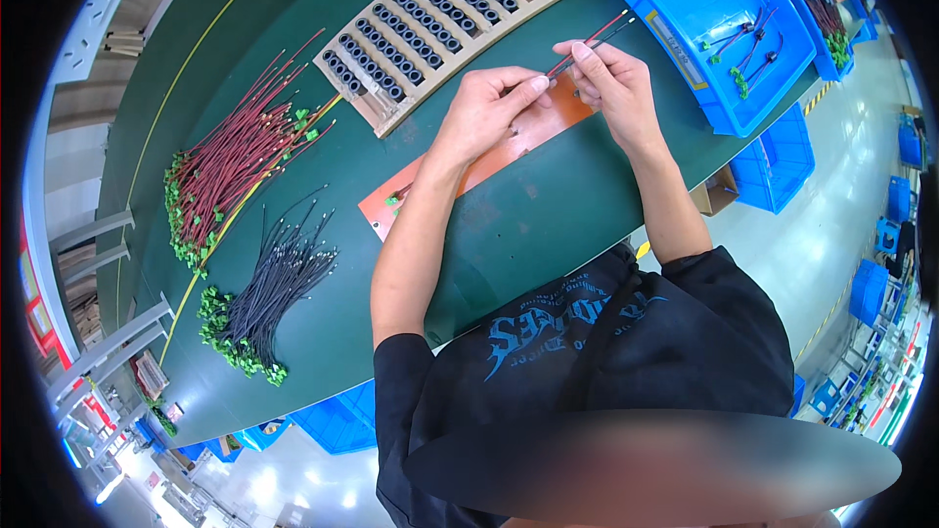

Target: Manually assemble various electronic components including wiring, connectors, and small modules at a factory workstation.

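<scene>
My left hand point(492, 110) is closed in a pinch, thumb against fingers, on thin wires point(602, 32), one red and one black. Close by on its right, my right hand point(616, 93) pinches the same wires, whose pale tips stick out past its fingers toward the blue bin. Both hands are above an orange board point(479, 176) lying on the green table point(509, 244). Part of the wires' length is hidden by my fingers. Near the board's left end, beside my left forearm, lies a small green connector point(395, 198).
Beyond my hands stands a slotted tray point(416, 88) with rows of black ring-shaped parts. Left lie bundles of red wires point(235, 152) and black wires point(284, 274) with green connectors. A blue bin point(675, 98) holding a few wired pieces sits at the right edge.
</scene>
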### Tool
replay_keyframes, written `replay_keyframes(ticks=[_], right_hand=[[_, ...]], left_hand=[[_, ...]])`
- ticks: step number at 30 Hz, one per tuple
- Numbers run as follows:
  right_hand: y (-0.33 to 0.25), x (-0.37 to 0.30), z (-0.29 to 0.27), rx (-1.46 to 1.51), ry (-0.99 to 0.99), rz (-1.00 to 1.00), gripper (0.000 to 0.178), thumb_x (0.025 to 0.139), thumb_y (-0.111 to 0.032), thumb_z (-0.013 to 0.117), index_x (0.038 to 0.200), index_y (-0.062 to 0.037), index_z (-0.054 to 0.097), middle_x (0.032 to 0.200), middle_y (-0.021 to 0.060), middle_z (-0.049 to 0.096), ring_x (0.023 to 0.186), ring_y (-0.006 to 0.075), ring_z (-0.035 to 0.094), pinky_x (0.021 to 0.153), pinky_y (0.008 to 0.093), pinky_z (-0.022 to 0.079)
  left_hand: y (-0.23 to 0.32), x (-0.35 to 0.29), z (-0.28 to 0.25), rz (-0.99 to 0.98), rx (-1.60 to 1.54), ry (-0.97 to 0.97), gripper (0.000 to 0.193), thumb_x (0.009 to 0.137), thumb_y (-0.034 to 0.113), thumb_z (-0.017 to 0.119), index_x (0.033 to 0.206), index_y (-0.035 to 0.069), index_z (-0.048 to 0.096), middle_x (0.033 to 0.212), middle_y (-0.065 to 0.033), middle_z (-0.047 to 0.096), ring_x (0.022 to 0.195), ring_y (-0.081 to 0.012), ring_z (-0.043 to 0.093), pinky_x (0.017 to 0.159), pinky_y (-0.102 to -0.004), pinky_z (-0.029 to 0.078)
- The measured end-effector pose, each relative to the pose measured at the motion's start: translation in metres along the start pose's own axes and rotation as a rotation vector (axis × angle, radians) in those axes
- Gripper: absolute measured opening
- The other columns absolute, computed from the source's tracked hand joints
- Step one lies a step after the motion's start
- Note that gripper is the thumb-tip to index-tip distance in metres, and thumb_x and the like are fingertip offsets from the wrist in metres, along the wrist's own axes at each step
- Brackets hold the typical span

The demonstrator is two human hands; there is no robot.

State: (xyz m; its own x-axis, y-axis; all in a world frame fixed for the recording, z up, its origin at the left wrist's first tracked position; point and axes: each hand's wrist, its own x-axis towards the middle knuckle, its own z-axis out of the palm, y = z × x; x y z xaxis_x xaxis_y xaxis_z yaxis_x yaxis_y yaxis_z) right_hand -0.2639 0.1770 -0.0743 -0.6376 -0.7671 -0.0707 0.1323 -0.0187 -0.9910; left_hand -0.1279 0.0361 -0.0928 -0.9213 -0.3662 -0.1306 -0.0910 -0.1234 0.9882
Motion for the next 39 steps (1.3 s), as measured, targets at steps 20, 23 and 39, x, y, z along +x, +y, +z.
replay_keyframes(ticks=[20,23,39], right_hand=[[0.019,0.031,-0.038,1.006,0.303,0.093,0.027,0.105,-0.008,0.048,0.127,0.0065,0.05,0.122,0.0204,0.059,0.125,0.0331,0.058,0.104,0.0409,0.053],[0.017,0.031,-0.037,1.0,0.289,0.074,0.025,0.105,-0.009,0.049,0.124,0.0062,0.051,0.122,0.0201,0.059,0.125,0.0328,0.058,0.103,0.0409,0.054],[0.013,0.017,-0.009,0.64,0.133,-0.045,0.049,0.098,-0.005,0.061,0.141,0.0067,0.042,0.135,0.0204,0.056,0.127,0.0283,0.057,0.103,0.037,0.052]], left_hand=[[-0.007,0.006,0.016,0.062,0.185,0.03,0.015,0.093,0.013,0.07,0.096,0.0,0.077,0.073,-0.0044,0.07,0.077,-0.0114,0.057,0.069,-0.0277,0.048],[-0.006,0.006,0.018,0.062,0.204,0.03,0.015,0.093,0.012,0.069,0.096,0.0,0.077,0.072,-0.0048,0.07,0.077,-0.0119,0.057,0.069,-0.028,0.048],[-0.011,0.006,0.014,0.038,0.1,0.039,0.017,0.096,0.011,0.067,0.104,-0.003,0.074,0.08,-0.0046,0.069,0.077,-0.0103,0.061,0.076,-0.0251,0.049]])
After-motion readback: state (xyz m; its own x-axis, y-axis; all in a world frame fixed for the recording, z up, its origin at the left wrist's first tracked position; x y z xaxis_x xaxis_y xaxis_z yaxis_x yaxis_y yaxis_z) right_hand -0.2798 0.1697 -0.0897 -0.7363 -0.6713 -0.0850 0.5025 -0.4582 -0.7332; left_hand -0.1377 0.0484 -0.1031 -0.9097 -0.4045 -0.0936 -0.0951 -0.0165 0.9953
